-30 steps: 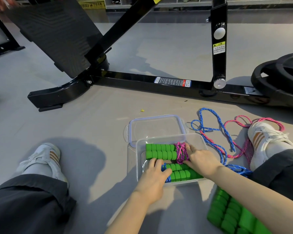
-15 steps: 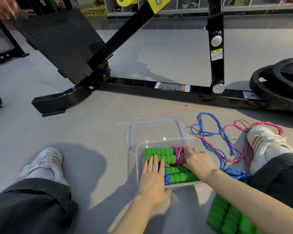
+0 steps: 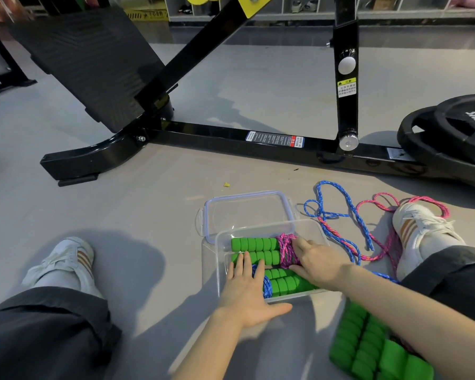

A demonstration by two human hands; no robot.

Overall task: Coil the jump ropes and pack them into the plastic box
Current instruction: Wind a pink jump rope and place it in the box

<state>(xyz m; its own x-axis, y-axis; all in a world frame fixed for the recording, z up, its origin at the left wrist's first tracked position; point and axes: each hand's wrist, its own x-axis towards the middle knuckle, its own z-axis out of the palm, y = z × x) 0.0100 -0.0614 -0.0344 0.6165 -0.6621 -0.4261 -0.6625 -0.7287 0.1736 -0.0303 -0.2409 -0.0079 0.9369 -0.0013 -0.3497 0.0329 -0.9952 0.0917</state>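
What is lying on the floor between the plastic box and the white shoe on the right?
Loose blue and pink jump ropes lie tangled between the plastic box and the white shoe. The head view shows this.

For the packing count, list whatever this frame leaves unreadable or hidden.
Head view:
pink coil, right end: under the right hand.
blue coil: mostly under the left hand.
loose green handles, lower right: crossed by the forearm, cut by the bottom edge.
frame sticker: print too small.
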